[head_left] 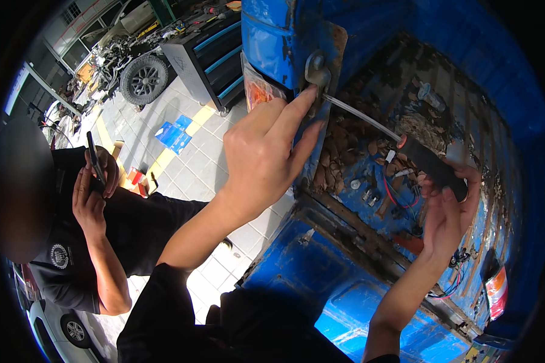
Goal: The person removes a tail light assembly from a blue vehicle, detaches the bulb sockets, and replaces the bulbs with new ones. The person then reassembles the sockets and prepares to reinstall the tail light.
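My right hand (443, 219) grips the black handle of a screwdriver (431, 162) with a red collar and a long metal shaft. The shaft points up and left, its tip at a rusty metal latch bracket (317, 71) on the edge of a blue vehicle body (267, 36). At that bracket, close to the tip, is the index finger of my left hand (260, 144). Index finger and thumb are stretched out and apart, while the other fingers curl, partly hidden. An orange-red lamp (257, 89) in clear plastic shows behind the left hand.
Dry leaves (333, 160), loose wires (399, 196) and a red-white lamp (496, 292) lie in the worn blue bed. At left, a person in black (103, 242) holds a phone (95, 158). A tool cabinet (203, 66) and a wheel (144, 80) stand behind.
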The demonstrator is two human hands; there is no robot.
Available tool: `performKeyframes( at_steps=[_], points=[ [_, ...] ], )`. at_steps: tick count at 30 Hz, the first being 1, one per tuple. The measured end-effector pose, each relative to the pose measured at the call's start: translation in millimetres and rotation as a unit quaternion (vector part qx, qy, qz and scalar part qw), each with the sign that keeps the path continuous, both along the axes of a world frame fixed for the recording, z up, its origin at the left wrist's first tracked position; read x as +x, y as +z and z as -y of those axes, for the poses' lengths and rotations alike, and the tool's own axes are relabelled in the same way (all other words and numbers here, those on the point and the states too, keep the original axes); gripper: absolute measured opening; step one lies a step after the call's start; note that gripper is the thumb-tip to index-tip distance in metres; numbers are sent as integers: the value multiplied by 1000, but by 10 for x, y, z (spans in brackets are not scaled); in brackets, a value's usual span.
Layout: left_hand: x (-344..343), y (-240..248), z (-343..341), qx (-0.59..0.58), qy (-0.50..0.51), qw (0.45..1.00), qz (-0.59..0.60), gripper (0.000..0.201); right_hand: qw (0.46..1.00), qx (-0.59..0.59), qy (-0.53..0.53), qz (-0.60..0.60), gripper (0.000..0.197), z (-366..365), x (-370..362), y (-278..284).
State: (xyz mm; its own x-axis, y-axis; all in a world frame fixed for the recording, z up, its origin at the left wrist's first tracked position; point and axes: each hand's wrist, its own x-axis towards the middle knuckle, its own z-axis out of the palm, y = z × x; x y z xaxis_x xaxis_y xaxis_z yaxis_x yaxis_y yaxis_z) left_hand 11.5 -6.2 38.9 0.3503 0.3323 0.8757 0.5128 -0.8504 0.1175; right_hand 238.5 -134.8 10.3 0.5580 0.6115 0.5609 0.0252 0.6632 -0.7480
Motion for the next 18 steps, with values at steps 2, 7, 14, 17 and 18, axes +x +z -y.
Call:
performKeyframes(
  at_steps=[2,7,14,17,18],
  points=[
    [1,-9,6,-8,5,1000,3,38,996,7,73,-50,24,-10,-20,0],
    [25,0,52,-49,11,999,20,34,987,10,93,-134,17,-43,2,-116],
    [55,38,72,-100,9,993,63,25,981,21,52,-185,16,-22,-190,-215],
    [75,34,81,-114,-3,989,94,23,987,39,37,-151,20,5,-238,-249],
    [83,32,85,-118,-4,988,100,22,989,45,32,-135,22,7,-242,-258]
  ],
)
